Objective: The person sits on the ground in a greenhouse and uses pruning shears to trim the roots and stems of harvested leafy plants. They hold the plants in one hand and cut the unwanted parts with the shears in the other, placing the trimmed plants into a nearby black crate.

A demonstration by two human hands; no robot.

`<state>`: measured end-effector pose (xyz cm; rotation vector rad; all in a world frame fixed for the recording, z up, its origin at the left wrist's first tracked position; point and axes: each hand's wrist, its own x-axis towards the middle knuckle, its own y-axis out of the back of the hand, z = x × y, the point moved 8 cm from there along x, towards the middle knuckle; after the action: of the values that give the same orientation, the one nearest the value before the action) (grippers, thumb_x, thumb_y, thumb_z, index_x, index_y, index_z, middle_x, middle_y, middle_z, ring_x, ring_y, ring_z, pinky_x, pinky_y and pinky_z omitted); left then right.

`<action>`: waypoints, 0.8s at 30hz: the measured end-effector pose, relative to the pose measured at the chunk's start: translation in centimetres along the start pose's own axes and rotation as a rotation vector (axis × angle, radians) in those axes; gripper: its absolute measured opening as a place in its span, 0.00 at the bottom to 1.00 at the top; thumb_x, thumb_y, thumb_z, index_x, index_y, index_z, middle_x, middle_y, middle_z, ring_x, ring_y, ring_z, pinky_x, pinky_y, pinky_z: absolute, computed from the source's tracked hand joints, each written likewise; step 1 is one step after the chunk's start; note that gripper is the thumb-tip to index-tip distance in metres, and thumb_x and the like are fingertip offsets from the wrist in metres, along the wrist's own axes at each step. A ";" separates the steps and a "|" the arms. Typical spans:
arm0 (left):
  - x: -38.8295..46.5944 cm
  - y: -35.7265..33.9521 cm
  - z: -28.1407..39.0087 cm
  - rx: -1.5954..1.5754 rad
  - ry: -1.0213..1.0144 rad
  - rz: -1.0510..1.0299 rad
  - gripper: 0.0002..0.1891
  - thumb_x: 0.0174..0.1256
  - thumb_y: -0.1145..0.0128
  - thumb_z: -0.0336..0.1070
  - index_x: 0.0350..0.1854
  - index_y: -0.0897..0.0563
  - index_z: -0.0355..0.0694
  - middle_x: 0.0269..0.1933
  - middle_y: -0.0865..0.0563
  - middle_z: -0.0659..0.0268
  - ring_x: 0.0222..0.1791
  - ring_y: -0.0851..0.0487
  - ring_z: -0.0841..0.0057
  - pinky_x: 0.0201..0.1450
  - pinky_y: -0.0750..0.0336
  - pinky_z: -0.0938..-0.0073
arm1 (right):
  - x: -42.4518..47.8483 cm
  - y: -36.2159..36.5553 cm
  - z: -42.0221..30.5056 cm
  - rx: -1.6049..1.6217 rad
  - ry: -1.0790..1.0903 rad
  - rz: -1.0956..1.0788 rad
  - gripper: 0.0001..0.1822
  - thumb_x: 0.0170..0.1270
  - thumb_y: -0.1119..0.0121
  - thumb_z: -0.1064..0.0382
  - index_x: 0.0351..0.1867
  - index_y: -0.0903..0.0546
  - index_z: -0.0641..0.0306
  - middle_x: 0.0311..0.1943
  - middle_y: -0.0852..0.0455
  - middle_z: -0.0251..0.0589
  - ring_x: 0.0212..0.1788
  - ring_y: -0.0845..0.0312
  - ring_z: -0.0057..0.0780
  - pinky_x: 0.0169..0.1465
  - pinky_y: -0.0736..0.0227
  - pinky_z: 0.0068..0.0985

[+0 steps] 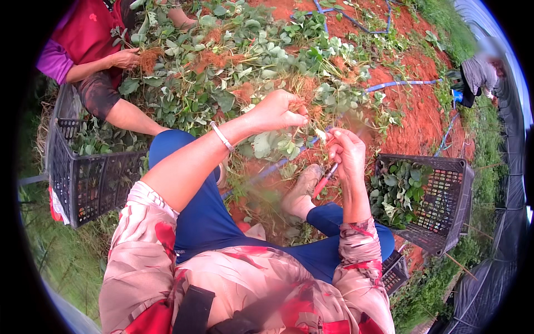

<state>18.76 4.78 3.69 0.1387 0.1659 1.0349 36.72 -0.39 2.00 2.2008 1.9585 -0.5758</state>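
My left hand [283,110], with a bracelet on its wrist, is bent around the reddish roots of a leafy plant. The plant's green leaves [288,145] hang below that hand. To its right, my right hand [346,150] pinches a thin pale stem or leaf piece [320,134] between thumb and fingertips. A slim tool with a red handle [323,183] also sits in my right hand, pointing down; its kind cannot be told. Ahead lies a broad heap of uprooted strawberry-like plants [258,54] with orange-brown roots.
A black plastic crate [442,200] with leafy plants stands at the right, another [104,171] at the left. At upper left a person [89,46] holds a rooted plant. Another person [477,79] bends at far right. Blue flat tape [400,83] crosses the red soil.
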 end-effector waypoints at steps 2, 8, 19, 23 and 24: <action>-0.4 1.3 -0.1 -0.146 0.119 0.041 0.13 0.49 0.39 0.39 0.33 0.19 0.36 0.26 0.19 0.69 0.24 0.27 0.89 0.26 0.34 0.86 | 0.5 2.4 1.8 -0.066 0.110 0.114 0.06 0.58 0.48 0.69 0.31 0.22 0.70 0.23 0.18 0.44 0.13 0.31 0.15 0.17 0.38 0.13; -0.8 2.9 -0.7 -0.130 0.090 0.088 0.12 0.49 0.39 0.38 0.32 0.19 0.35 0.26 0.20 0.70 0.24 0.28 0.89 0.27 0.34 0.85 | 0.0 2.2 6.4 -1.594 0.433 -0.194 0.15 0.53 0.45 0.66 0.42 0.22 0.72 0.24 0.18 0.43 0.20 0.22 0.23 0.25 0.28 0.19; -0.6 1.8 0.1 -0.022 -0.008 0.019 0.13 0.50 0.38 0.37 0.33 0.18 0.32 0.28 0.18 0.68 0.29 0.25 0.86 0.34 0.29 0.81 | 0.5 -5.0 -2.7 -0.259 0.147 -0.200 0.12 0.59 0.44 0.59 0.35 0.18 0.67 0.21 0.20 0.32 0.14 0.44 0.09 0.18 0.49 0.10; -0.9 1.6 0.3 -0.012 0.022 0.001 0.13 0.50 0.36 0.38 0.32 0.18 0.33 0.27 0.19 0.70 0.28 0.26 0.87 0.33 0.30 0.81 | 0.4 -5.3 -1.3 -0.167 0.013 -0.291 0.10 0.58 0.44 0.62 0.33 0.18 0.67 0.19 0.21 0.31 0.14 0.42 0.10 0.19 0.47 0.12; -0.8 1.4 0.3 -0.002 0.037 -0.008 0.13 0.50 0.36 0.39 0.32 0.18 0.33 0.26 0.19 0.71 0.28 0.26 0.87 0.32 0.31 0.82 | 0.5 -5.1 -1.0 -0.162 0.014 -0.291 0.09 0.58 0.45 0.63 0.32 0.18 0.67 0.19 0.21 0.31 0.15 0.41 0.10 0.19 0.46 0.12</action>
<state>17.19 4.77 4.29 0.1171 0.1993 1.0301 31.93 1.14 3.48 1.8459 2.2630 -0.4178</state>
